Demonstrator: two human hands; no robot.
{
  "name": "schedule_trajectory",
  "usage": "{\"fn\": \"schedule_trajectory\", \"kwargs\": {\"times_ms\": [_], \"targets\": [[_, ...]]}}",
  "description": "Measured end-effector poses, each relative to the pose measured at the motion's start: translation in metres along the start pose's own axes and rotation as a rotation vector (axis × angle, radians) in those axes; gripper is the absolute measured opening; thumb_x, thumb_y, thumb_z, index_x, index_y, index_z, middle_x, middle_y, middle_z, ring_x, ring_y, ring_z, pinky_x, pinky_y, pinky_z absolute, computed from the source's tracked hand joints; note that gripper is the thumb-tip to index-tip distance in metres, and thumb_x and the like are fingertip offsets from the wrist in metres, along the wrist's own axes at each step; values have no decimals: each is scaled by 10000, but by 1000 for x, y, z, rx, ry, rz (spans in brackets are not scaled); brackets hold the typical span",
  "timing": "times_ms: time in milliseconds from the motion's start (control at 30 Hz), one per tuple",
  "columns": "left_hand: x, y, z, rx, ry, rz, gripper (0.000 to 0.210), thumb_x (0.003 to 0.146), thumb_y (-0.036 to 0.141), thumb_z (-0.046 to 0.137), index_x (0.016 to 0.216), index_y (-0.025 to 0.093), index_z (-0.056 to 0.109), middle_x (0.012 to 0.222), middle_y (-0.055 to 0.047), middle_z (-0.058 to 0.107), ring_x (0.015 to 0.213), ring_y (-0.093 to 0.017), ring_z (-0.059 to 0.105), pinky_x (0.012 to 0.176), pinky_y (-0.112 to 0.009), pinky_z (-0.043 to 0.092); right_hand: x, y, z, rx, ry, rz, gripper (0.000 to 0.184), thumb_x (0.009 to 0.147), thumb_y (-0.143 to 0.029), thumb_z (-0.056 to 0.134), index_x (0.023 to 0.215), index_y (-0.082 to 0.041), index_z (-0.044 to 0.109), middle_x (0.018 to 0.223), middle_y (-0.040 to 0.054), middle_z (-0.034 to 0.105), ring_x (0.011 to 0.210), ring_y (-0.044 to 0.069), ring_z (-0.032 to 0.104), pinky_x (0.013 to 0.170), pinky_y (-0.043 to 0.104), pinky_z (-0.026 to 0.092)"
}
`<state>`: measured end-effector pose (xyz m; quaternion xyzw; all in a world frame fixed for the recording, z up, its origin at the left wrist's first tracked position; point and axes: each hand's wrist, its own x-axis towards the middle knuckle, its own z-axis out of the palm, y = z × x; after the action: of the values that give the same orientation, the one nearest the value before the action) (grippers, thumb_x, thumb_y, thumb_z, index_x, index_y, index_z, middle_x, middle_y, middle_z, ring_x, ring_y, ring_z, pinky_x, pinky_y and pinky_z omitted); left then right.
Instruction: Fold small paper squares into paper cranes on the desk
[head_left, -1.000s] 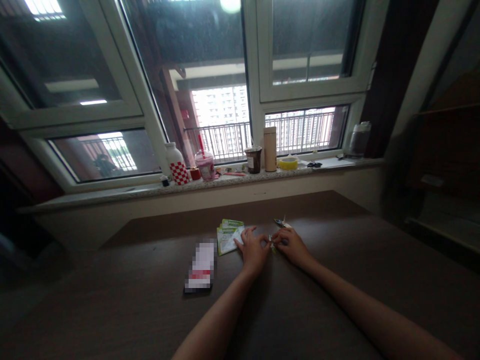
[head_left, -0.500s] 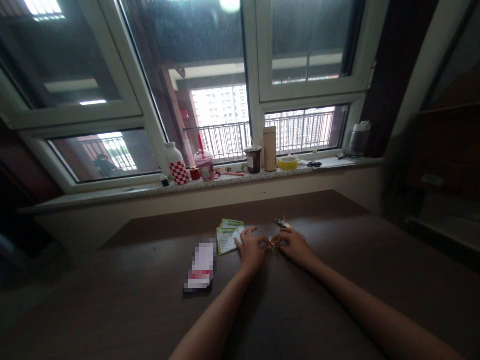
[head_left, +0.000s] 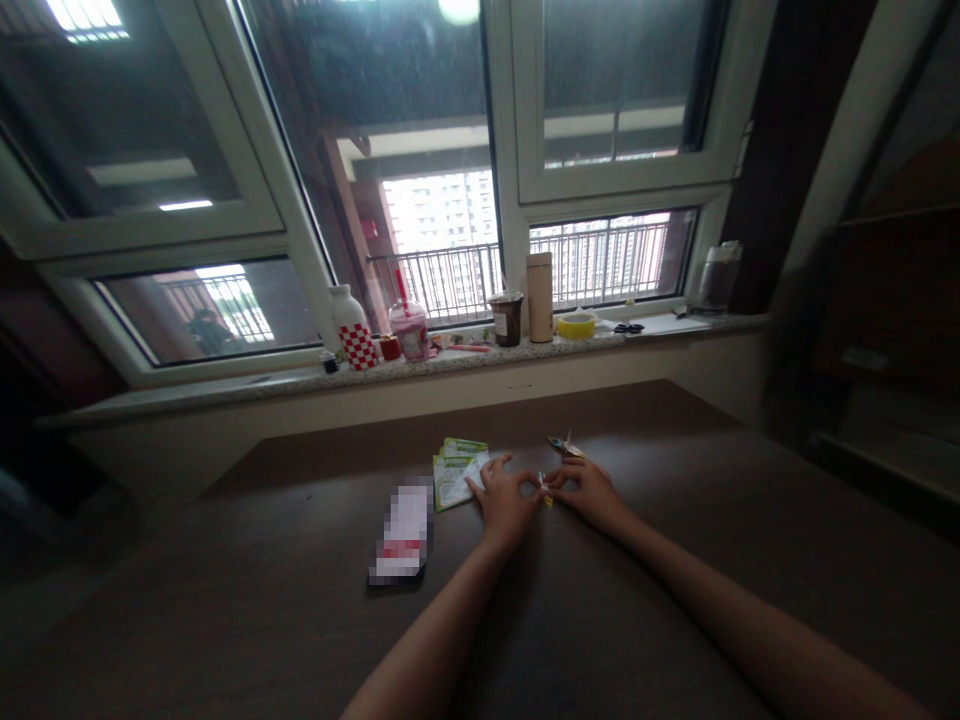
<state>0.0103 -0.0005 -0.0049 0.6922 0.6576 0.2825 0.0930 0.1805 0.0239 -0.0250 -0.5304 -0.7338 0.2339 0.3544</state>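
Close together over the table point(head_left: 600, 600), my left hand point(head_left: 508, 503) and my right hand point(head_left: 589, 490) each pinch thumb against forefinger. Between their fingertips is a small white and yellow piece point(head_left: 545, 488), too small to name; both hands grip it. Several green and white packets point(head_left: 454, 480) lie overlapped just left of my left hand, whose other fingers are spread near their edge. Beyond my right hand rests a small dark and pale item point(head_left: 564, 445) that I cannot make out.
A phone-like slab point(head_left: 403, 530), blurred out, lies left of my left forearm. On the windowsill point(head_left: 450, 365) stand a red-checked white bottle point(head_left: 356, 330), a pink drink cup point(head_left: 409, 332), a dark drink cup point(head_left: 507, 320), a tan flask point(head_left: 540, 298), yellow tape point(head_left: 576, 326) and a clear jug point(head_left: 718, 278).
The small piece between my fingertips has shifted slightly, and its lower end now looks yellow rather than greenish. Both hands stay almost in the same place.
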Motion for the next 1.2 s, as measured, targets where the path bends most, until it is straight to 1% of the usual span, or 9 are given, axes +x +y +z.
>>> {"fn": "schedule_trajectory", "kwargs": {"times_ms": [133,233,300,467,600,800,867,1000,1200], "targets": [[0,0,1,28,-15,-50,182,776,426,752,929,328,762,1428,-40,507,1412,-319,314,1151,-704,67,1,5,3,-4,42,-17,131,753,-390,713,748,-263,745,1033,29,761,1200,276,575,1073,441,358],[0,1,0,41,-34,-61,172,770,447,751,882,317,769,1440,-42,497,1418,-324,305,1154,-699,66,1,8,5,-39,95,13,156,801,-376,652,826,-261,755,1060,46,740,1158,272,585,1053,437,373],[0,1,-1,41,-44,-66,157,763,446,759,867,329,772,1446,-34,492,1423,-316,298,1158,-692,56,1,9,7,-74,124,35,183,803,-372,649,889,-260,765,1096,62,722,1169,279,566,1041,436,384],[2,0,0,19,-63,-63,113,771,405,755,864,345,781,1440,-21,503,1426,-316,300,1156,-699,33,1,7,8,-127,99,42,219,770,-372,702,939,-261,785,1157,73,699,1192,298,537,1037,445,390],[2,0,2,10,-60,-34,126,793,393,733,901,354,783,1462,-27,492,1434,-334,292,1146,-719,44,1,7,8,-88,101,39,238,753,-374,719,961,-270,770,1160,57,705,1213,298,531,1052,450,381],[2,2,1,-73,-53,-25,61,800,338,732,830,313,779,1465,-5,506,1436,-313,290,1157,-705,38,0,10,6,-14,118,60,281,733,-365,725,997,-276,757,1159,55,711,1213,290,547,1063,447,379],[2,3,0,-116,-34,-18,48,802,307,732,826,303,774,1457,-2,518,1433,-301,297,1160,-698,49,1,12,7,-1,126,47,254,750,-385,711,973,-277,770,1146,53,720,1198,292,554,1053,449,386],[2,2,0,-168,-20,-20,41,804,277,732,829,285,764,1452,-7,523,1423,-293,315,1158,-693,81,3,18,12,17,131,-20,160,772,-407,696,809,-284,791,1083,41,745,1181,293,558,1062,469,368],[1,2,3,-184,0,-18,83,811,338,730,878,320,774,1413,-31,544,1408,-307,334,1153,-705,72,6,23,13,106,193,-52,158,749,-431,722,767,-290,790,1040,52,751,1162,304,556,1046,487,381]]}}
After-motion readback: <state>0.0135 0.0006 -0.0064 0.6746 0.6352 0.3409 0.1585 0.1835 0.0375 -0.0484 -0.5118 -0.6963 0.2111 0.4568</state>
